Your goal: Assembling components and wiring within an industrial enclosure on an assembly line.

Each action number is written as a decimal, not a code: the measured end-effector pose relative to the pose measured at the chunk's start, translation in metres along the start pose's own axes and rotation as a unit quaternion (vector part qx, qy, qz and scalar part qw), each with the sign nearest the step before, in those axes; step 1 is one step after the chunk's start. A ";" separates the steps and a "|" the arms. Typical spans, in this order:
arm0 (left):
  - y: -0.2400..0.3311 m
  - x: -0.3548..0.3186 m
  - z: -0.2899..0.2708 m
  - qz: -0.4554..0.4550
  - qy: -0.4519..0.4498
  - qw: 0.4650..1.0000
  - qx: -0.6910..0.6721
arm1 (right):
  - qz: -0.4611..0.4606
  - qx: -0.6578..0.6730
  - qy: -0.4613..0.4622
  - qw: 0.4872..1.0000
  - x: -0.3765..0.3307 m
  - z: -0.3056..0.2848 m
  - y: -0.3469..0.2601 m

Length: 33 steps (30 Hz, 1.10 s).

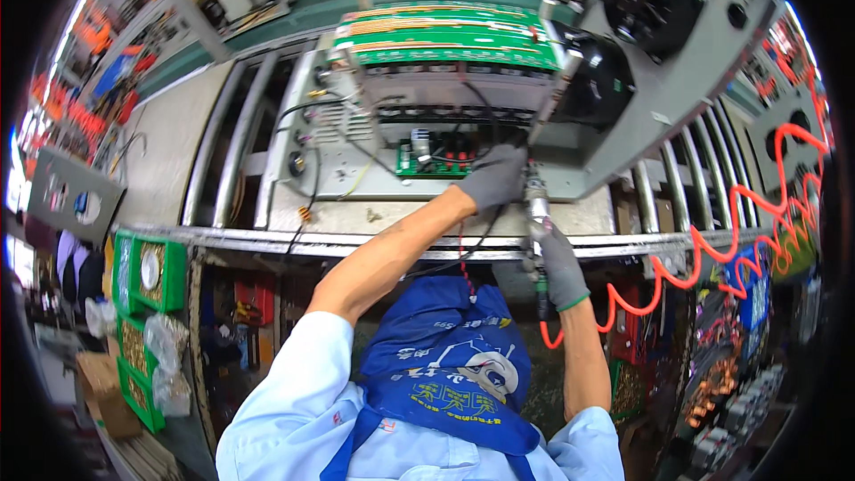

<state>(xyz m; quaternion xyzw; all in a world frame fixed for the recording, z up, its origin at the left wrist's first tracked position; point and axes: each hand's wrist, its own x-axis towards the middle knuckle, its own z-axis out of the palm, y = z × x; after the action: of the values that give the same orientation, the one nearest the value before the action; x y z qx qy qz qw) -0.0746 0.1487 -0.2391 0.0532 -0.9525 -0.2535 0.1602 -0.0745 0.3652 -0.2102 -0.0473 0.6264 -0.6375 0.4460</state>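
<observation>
My right hand (561, 265), in a grey glove, is wrapped round a slim air screwdriver (537, 196) at the front edge of a grey metal chassis (374, 185). The tool points away from me into the chassis, its tip hidden near the base of an upright post. Just left of the tool, my left hand (499, 176), also gloved, reaches into the chassis with its fingers closed; what they hold is hidden. Beside that hand lies a small green circuit board (411, 163) with black wires. Above it, a large green circuit board (445, 36) rests on the posts.
A tall side panel with a black fan (646, 0) stands at the right of the chassis. A coiled orange air hose (663, 276) runs from the tool to the right. Metal rollers (233, 151) flank the work. Green bins (160, 276) of small parts hang at the left.
</observation>
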 end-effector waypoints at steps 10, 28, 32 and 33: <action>0.047 -0.134 -0.043 0.020 0.177 0.982 -0.057 | -0.041 -0.128 0.073 0.988 -0.068 0.007 0.015; -0.040 -0.225 -0.102 -0.243 0.284 0.924 -0.078 | 0.005 -0.164 -0.108 0.981 -0.074 0.095 0.034; -0.033 -0.221 -0.117 -0.310 0.239 0.802 -0.451 | 0.000 -0.219 -0.163 0.962 -0.073 0.109 0.041; -0.034 -0.220 -0.121 -0.331 0.239 0.796 -0.446 | -0.006 -0.236 -0.168 0.957 -0.072 0.111 0.044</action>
<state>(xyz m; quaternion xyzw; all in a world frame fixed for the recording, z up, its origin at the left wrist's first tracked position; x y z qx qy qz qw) 0.1737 0.1031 -0.2185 0.3466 -0.5895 -0.6673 0.2953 0.0599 0.3343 -0.1874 -0.2617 0.6747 -0.4568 0.5172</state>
